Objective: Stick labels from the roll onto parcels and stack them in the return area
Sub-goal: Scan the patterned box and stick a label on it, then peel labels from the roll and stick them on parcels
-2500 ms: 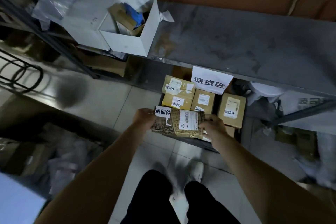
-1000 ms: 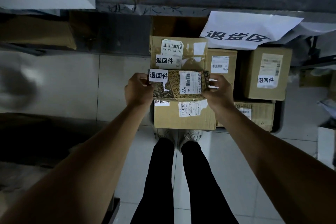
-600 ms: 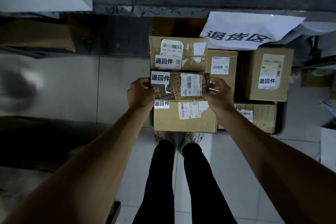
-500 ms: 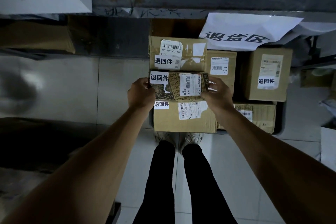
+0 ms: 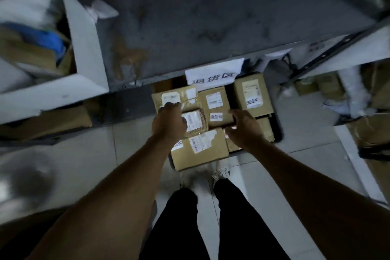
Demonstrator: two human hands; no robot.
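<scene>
Overhead, the grey shelf spans the view above both hands, with a white sign hanging from its front edge over the return area. Below it sit stacked cardboard boxes. Among them the small patterned parcel lies just right of the left hand, its long axis running away from the person. That hand is nearer, its curled fingers at the parcel's left edge, though blur hides whether they grip. The right hand hovers apart to the parcel's right, fingers loosely spread, holding nothing. Letting go looks like what remains.
</scene>
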